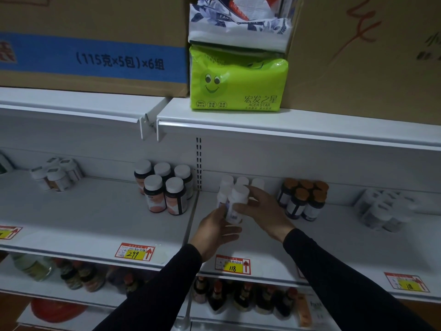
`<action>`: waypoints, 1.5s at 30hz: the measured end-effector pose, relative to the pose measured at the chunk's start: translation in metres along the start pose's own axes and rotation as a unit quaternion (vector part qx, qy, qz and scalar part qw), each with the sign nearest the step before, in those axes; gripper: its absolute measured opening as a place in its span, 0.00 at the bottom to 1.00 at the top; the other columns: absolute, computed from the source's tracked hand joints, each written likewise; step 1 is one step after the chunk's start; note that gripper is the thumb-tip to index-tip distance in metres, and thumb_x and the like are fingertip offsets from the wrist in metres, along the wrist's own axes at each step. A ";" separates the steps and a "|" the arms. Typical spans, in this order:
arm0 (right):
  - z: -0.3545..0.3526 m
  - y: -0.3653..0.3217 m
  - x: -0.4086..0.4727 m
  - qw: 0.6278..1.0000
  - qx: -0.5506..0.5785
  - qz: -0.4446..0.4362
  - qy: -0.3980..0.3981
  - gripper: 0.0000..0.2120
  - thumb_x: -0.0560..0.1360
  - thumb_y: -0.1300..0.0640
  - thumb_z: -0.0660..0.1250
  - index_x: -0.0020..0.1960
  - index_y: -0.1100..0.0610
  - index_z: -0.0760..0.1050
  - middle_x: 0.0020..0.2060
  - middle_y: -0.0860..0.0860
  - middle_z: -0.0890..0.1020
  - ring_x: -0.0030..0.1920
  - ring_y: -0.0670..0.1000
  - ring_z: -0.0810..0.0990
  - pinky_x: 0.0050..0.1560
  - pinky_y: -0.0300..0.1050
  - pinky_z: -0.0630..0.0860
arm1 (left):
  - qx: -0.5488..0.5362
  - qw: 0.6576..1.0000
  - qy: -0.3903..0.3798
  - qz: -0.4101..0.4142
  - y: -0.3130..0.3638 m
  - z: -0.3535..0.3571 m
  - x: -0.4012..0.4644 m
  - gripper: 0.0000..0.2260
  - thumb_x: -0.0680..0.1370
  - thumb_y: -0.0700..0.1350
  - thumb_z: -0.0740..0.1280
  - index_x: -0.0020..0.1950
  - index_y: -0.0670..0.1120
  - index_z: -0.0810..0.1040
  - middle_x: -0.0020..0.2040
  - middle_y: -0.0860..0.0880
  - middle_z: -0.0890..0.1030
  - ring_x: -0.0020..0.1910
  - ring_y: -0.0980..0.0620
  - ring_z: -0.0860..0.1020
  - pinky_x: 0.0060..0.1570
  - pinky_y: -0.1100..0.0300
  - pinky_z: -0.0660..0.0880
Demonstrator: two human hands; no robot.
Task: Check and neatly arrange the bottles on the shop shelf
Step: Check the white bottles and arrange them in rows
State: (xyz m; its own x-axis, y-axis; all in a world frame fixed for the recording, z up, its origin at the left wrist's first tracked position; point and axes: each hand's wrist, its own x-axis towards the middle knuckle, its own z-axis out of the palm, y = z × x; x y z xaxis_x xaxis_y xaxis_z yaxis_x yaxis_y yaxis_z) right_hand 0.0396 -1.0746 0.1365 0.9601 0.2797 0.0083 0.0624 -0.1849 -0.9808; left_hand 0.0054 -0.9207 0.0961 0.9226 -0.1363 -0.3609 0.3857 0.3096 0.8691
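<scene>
Both black-sleeved arms reach in, left hand (214, 229) and right hand (261, 207) together grasping a white plastic capped bottle (235, 203) fronting its cluster on the white metal shelf (107, 225); inspection underway, squaring it back next.

Showing smooth, matt white painted metal on the shelf (274, 120), glossy white plastic on the bottle (235, 204), dark glossy plastic or glass on the jars (164, 194), shiny crinkled green plastic film on the tissue pack (238, 84), dull brown cardboard on the box (95, 27).
</scene>
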 end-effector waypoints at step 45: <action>0.014 0.066 0.011 0.967 -0.208 -0.010 0.150 0.18 0.71 0.53 0.75 0.57 0.49 0.73 0.51 0.47 0.77 0.49 0.47 0.76 0.43 0.31 0.68 | 0.754 0.635 0.096 0.139 -0.076 -0.061 0.023 0.40 0.75 0.68 0.39 0.80 0.46 0.56 0.80 0.41 0.56 0.78 0.42 0.54 0.76 0.44 0.51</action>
State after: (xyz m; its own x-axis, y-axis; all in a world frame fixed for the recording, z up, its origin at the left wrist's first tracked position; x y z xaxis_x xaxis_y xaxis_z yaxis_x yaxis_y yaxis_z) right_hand 0.0509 -1.0707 0.0695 0.9896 0.0135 0.1429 0.1257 -0.5622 -0.8174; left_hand -0.0019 -0.8902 0.0007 0.9933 -0.1109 -0.0314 -0.1029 -0.9761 0.1916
